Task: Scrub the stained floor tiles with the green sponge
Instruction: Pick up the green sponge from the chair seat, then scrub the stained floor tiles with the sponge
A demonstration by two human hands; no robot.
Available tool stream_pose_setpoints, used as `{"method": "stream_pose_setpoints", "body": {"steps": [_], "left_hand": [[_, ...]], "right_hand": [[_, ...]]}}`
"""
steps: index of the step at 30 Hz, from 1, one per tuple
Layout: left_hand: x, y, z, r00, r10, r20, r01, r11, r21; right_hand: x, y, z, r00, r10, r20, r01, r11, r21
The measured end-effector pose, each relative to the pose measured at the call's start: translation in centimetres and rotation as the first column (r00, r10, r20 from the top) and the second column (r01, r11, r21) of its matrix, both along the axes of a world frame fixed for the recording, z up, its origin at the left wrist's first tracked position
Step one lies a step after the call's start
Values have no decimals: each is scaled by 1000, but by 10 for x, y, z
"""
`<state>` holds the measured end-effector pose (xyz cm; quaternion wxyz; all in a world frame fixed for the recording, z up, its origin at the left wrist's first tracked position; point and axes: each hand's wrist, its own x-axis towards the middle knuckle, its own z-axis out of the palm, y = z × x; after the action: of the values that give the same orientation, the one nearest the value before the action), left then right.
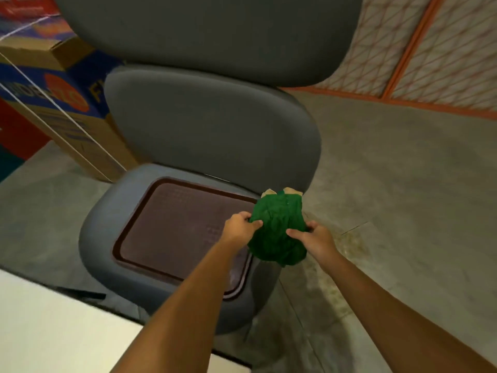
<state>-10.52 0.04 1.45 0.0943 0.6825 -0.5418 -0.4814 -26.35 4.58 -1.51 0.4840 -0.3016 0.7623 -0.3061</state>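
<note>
A crumpled green sponge [278,230] hangs in the air over the right edge of a grey chair seat, a tan corner showing at its top. My left hand [240,226] pinches its left side and my right hand [317,236] grips its right side. Below and to the right lies the floor of grey tiles [390,184], with a yellowish stained patch [352,246] just beside my right hand.
A grey padded chair [209,130] fills the middle, with a dark brown tray [129,254] on its seat. Printed cardboard boxes [53,84] stand at the left. A white surface [53,327] sits at lower left. An orange-framed patterned wall [419,49] runs at the back right.
</note>
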Motion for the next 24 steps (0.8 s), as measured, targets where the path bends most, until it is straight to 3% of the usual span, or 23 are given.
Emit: {"method": "stream_pose_setpoints", "body": {"steps": [5,12,17,24], "left_hand": [[-57,57,20,990,-132,58,133,991,-25],[-130,158,15,987,-145,66,145,989,-6],[-164,234,-19,998,-33,-50,34,999,29],[-179,329,-109,976,172,-135,-129,952,279]], "right_hand": [[-53,73,12,997,-57,57,57,998,-9],[-125,174,4,979,-141,148,138,990,29],[-165,239,-23,975,-115,190,105,993,59],[-177,321,-109,976,-54,211,7,976,216]]}}
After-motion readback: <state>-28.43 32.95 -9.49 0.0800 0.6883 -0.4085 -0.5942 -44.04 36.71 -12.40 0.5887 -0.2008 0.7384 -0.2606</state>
